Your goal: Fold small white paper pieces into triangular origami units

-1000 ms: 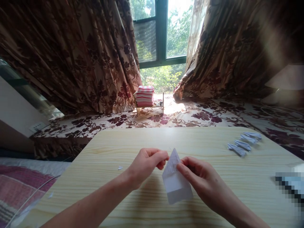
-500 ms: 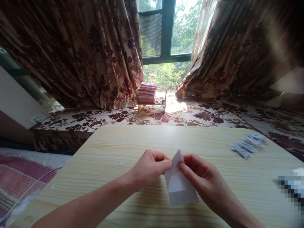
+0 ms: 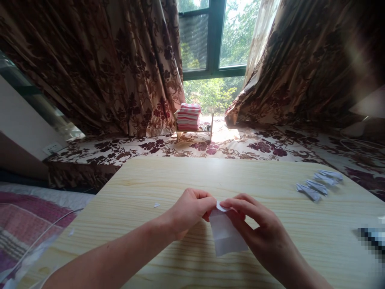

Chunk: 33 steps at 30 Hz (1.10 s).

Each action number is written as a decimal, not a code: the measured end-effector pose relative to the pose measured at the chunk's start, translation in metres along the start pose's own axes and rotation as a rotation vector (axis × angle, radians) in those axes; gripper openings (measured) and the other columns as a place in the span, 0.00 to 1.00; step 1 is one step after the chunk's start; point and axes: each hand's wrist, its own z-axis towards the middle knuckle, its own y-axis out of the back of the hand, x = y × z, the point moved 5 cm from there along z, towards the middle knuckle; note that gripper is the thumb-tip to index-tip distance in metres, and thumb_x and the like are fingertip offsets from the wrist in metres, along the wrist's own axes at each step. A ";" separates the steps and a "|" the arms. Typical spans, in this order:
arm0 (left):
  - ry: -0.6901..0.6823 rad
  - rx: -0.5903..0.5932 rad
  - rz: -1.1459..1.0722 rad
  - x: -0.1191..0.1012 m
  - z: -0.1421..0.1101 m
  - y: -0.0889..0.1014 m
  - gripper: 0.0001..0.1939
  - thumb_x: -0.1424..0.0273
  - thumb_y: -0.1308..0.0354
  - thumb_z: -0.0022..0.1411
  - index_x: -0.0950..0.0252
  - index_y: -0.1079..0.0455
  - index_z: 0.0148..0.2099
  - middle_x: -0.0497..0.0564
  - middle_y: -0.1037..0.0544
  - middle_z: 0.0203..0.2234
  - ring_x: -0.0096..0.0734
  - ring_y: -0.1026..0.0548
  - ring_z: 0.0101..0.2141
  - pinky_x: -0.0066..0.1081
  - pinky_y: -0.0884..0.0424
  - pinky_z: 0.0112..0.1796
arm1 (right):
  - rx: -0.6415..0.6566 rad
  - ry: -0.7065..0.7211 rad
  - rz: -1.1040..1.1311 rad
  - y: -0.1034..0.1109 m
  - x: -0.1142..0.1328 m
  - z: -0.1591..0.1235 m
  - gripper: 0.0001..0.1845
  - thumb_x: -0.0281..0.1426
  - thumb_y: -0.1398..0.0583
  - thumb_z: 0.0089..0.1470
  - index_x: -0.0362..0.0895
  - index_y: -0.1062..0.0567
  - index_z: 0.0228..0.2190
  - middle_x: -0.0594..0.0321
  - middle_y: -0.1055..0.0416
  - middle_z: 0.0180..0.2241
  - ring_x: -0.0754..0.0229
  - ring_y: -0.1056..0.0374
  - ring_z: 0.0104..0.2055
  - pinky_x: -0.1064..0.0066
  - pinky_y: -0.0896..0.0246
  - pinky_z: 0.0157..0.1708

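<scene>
Between my hands, a little above the wooden table [image 3: 144, 180], is a small sheet of white paper [image 3: 227, 237]. Its top part is folded over toward me, and the lower part hangs down flat. My left hand [image 3: 194, 210] pinches the paper's upper left corner between thumb and fingers. On the folded edge rest the fingers of my right hand [image 3: 255, 218], with the thumb behind or beside the sheet, partly hidden. Several folded white paper pieces [image 3: 317, 186] lie in a row at the table's right.
A tiny paper scrap [image 3: 156, 205] lies left of my hands. At the right edge is a blurred-out dark object [image 3: 374, 239]. Beyond the table, a small rack with folded striped cloths [image 3: 189, 117] stands on the patterned window ledge [image 3: 144, 148]. A white cable [image 3: 51, 226] runs at the left.
The paper's pointed top has been folded down toward me, and my right fingers have moved over onto the fold. My left hand keeps its pinch. The view has shifted slightly.
</scene>
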 end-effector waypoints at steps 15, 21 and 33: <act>-0.037 0.050 0.013 0.000 0.001 -0.002 0.06 0.71 0.42 0.45 0.70 0.28 0.22 0.45 0.34 0.16 0.22 0.39 0.22 0.25 0.42 0.27 | -0.092 -0.174 0.142 0.006 -0.010 0.000 0.09 0.34 0.41 0.56 0.46 0.20 0.34 0.59 0.28 0.32 0.61 0.32 0.31 0.74 0.38 0.26; -0.106 -0.009 0.096 -0.003 -0.001 0.000 0.06 0.73 0.43 0.45 0.70 0.27 0.22 0.46 0.31 0.17 0.23 0.37 0.23 0.25 0.42 0.27 | -0.057 -0.319 0.280 0.002 -0.016 -0.001 0.11 0.38 0.40 0.54 0.46 0.20 0.33 0.62 0.27 0.29 0.63 0.32 0.28 0.75 0.39 0.25; -0.094 -0.013 0.091 -0.002 0.000 0.001 0.07 0.73 0.44 0.44 0.69 0.31 0.18 0.44 0.35 0.14 0.23 0.39 0.22 0.27 0.44 0.27 | -0.169 -0.063 0.137 0.005 -0.007 -0.001 0.04 0.29 0.40 0.54 0.47 0.24 0.33 0.64 0.29 0.28 0.64 0.33 0.28 0.76 0.36 0.26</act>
